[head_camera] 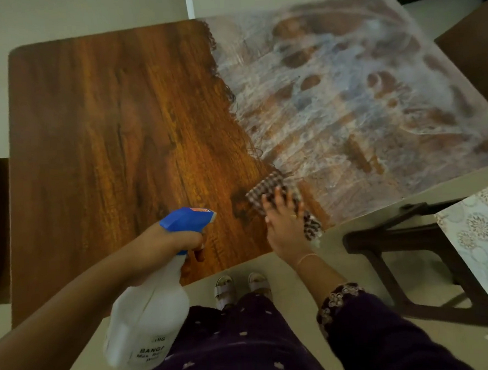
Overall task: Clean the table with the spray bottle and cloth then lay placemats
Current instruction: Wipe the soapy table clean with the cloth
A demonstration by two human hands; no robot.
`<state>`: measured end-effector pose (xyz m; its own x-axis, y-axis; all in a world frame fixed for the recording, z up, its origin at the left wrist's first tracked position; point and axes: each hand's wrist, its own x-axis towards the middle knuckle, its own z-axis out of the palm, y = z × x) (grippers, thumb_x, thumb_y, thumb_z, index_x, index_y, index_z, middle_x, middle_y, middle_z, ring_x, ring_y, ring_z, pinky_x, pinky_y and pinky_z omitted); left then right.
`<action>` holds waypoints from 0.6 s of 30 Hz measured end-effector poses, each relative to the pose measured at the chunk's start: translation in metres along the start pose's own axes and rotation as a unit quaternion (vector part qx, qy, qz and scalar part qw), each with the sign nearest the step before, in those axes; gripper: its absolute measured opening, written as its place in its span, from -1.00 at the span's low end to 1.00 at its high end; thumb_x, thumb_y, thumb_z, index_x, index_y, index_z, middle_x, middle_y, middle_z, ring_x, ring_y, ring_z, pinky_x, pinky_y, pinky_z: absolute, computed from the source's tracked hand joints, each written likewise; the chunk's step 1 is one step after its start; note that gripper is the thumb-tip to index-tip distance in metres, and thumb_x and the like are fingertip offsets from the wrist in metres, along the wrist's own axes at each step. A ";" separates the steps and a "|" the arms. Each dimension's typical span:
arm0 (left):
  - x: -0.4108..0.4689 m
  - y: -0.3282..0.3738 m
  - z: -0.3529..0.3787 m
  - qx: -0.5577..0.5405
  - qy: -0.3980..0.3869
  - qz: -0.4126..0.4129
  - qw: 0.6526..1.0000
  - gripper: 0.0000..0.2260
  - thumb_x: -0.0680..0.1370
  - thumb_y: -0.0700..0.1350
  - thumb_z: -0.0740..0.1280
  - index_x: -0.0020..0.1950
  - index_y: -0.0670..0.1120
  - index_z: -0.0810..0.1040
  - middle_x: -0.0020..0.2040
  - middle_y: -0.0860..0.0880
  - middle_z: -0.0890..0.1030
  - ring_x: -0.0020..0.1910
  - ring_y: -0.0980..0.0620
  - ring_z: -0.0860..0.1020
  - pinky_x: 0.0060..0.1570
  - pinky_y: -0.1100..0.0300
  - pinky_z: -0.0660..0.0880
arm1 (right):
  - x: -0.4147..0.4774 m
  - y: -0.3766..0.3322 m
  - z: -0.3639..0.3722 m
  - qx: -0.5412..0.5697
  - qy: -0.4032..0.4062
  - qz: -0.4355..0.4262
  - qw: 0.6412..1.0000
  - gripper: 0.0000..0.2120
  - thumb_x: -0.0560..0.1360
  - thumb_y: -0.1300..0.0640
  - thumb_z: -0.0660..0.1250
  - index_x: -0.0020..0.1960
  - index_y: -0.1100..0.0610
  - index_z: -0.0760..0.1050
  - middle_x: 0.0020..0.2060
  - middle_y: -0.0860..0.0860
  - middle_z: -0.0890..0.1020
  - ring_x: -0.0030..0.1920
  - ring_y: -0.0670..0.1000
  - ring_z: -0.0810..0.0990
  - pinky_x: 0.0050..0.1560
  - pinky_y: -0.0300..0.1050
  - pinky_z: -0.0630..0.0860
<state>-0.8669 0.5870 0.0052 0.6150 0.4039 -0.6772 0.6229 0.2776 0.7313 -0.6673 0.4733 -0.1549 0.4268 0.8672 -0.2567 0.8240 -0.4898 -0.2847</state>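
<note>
My left hand (pixel 174 239) grips a white spray bottle (pixel 148 313) with a blue trigger head, its nozzle pointing right over the near edge of the brown wooden table (pixel 105 130). My right hand (pixel 282 222) lies flat, fingers spread, on a checked cloth (pixel 266 190) pressed to the tabletop near the front edge. The table's right half is covered in whitish streaks and smears (pixel 345 92); the left half shows bare dark wood grain.
A dark stool or chair frame (pixel 406 249) stands on the floor to the right of me. A patterned pale mat or board (pixel 480 239) lies at the right edge. Another dark chair (pixel 475 56) sits beyond the table's right side. My sandalled feet (pixel 240 288) are under the table edge.
</note>
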 end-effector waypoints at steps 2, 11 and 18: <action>0.003 -0.001 0.003 0.002 -0.008 -0.015 1.000 -0.59 0.05 0.05 0.35 -0.27 -0.20 0.42 -0.41 -0.04 0.45 -0.46 0.11 0.44 -0.38 0.22 0.42 | -0.009 -0.030 0.012 -0.004 -0.016 -0.071 0.997 -0.42 0.57 0.22 0.05 0.55 0.03 0.00 0.54 0.11 -0.13 0.51 0.20 -0.24 0.36 0.20 -0.41; 0.014 0.015 0.002 0.069 -0.008 0.034 0.997 -0.54 0.06 0.09 0.31 -0.19 -0.19 0.42 -0.26 -0.15 0.38 -0.28 -0.07 0.33 -0.30 0.19 0.35 | -0.010 0.019 0.003 -0.024 -0.008 -0.075 0.997 -0.40 0.47 0.13 -0.16 0.51 0.04 0.17 0.52 0.09 0.10 0.52 0.16 -0.07 0.45 0.22 -0.17; 0.028 0.024 0.018 0.098 -0.027 0.057 0.993 -0.49 0.11 0.09 0.31 -0.15 -0.29 0.46 -0.25 -0.14 0.40 -0.27 -0.07 0.33 -0.27 0.11 0.33 | 0.006 0.044 -0.011 0.016 0.034 0.052 0.998 -0.46 0.58 0.23 0.01 0.54 0.08 0.04 0.54 0.11 -0.06 0.52 0.20 -0.19 0.40 0.18 -0.39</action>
<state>-0.8263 0.5895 0.0022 0.7087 0.3742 -0.5981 0.6266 0.0557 0.7773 -0.6245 0.4580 -0.1593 0.5346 0.8150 -0.2237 0.7619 -0.5793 -0.2896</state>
